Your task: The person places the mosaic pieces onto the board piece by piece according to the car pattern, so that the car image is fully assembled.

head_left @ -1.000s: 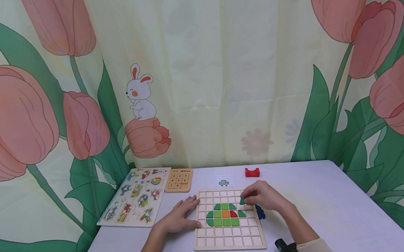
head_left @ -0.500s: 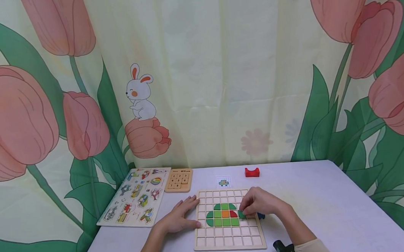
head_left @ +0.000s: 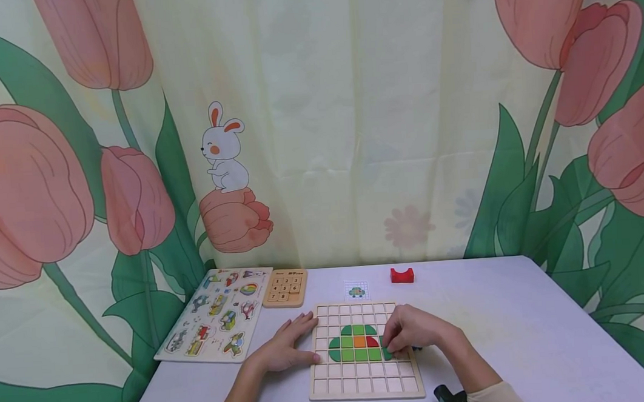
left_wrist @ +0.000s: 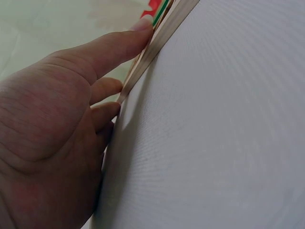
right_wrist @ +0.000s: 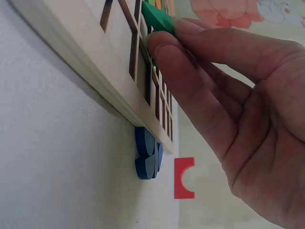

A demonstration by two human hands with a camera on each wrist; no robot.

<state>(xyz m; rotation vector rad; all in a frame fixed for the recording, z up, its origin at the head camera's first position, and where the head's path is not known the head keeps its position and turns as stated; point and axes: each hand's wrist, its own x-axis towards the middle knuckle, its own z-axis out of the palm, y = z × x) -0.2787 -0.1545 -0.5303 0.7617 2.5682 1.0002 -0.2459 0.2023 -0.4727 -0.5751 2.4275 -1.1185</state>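
Observation:
A wooden grid board [head_left: 364,386] lies on the table with a patch of green, orange and red tiles [head_left: 359,342] in its middle rows. My right hand [head_left: 411,335] pinches a green tile [right_wrist: 157,18] and holds it down in a cell at the right end of the patch. That same green tile [head_left: 387,354] shows just under the fingertips in the head view. My left hand [head_left: 283,349] lies flat on the table, its straight fingers [left_wrist: 112,50] touching the board's left edge [left_wrist: 159,40].
Blue pieces [right_wrist: 147,157] lie against the board's right side. A red arch block [head_left: 402,275] and a small pattern card [head_left: 356,291] sit behind the board. A number puzzle [head_left: 285,287] and a picture puzzle board [head_left: 215,314] lie at the left.
My right hand came down from above the board's upper right and brought the green tile onto the right end of the tile patch. The left hand has not moved.

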